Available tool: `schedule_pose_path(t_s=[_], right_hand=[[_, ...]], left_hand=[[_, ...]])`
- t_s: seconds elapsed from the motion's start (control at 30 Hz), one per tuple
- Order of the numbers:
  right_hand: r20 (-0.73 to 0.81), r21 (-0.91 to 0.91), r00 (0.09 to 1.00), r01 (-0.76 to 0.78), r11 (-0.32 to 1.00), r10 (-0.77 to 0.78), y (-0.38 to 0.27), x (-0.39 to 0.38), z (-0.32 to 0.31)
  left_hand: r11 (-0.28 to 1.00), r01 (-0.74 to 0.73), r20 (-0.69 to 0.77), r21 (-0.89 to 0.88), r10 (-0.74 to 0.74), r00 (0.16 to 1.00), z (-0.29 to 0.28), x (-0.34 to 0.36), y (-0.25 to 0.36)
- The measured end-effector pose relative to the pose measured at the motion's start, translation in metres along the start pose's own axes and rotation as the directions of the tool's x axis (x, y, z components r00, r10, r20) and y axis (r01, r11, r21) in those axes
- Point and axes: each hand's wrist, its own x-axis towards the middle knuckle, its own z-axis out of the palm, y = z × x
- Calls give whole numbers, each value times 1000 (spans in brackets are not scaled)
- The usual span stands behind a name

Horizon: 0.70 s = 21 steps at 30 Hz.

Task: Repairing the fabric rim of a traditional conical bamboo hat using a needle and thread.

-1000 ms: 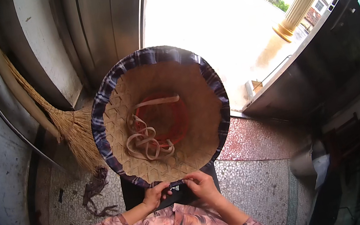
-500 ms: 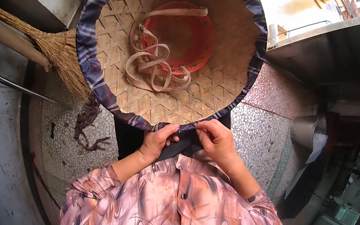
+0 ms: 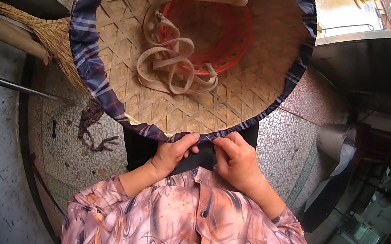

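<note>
A large round woven bamboo basket (image 3: 125, 56) tilts its open mouth up in front of me, its rim wrapped in dark plaid cloth (image 3: 98, 81). At the near edge my left hand (image 3: 172, 155) is closed, thumb and fingers pinching the cloth. Just right of it, my right hand (image 3: 238, 162) pinches a thin, shiny needle (image 3: 209, 139) whose tip points at the cloth; any thread is too fine to see. Inside the basket lie a red plastic basket (image 3: 245, 28) and a loosely looped pale fabric strap (image 3: 179, 55).
A straw broom (image 3: 49, 38) leans at the left, beside a wooden pole and a metal rod (image 3: 13, 85). Dark tangled string (image 3: 88, 129) lies on the speckled floor (image 3: 281, 138). To the right stand a dark metal-sided counter (image 3: 368, 72) and a silvery bucket-like container (image 3: 332, 140).
The basket has shifted right and looms larger, its far rim partly out of view. My right hand has drawn slightly down and right from the rim, and the needle now shows.
</note>
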Motion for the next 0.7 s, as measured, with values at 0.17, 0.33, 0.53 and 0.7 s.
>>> schedule_pose_path(t_s=[0.17, 0.33, 0.53, 0.7], right_hand=[[40, -12, 999, -5, 1000, 5, 0, 2, 6], [57, -34, 998, -12, 999, 14, -3, 4, 7], [50, -12, 999, -5, 1000, 5, -2, 6, 8], [56, -21, 998, 1, 1000, 0, -1, 7, 8]], left_hand=[[998, 16, 18, 65, -17, 1000, -3, 0, -3], [995, 9, 37, 95, -13, 999, -3, -1, 0], [989, -49, 63, 138, 40, 997, -7, 0, -11], [980, -92, 88, 174, 77, 993, -9, 1, -12]])
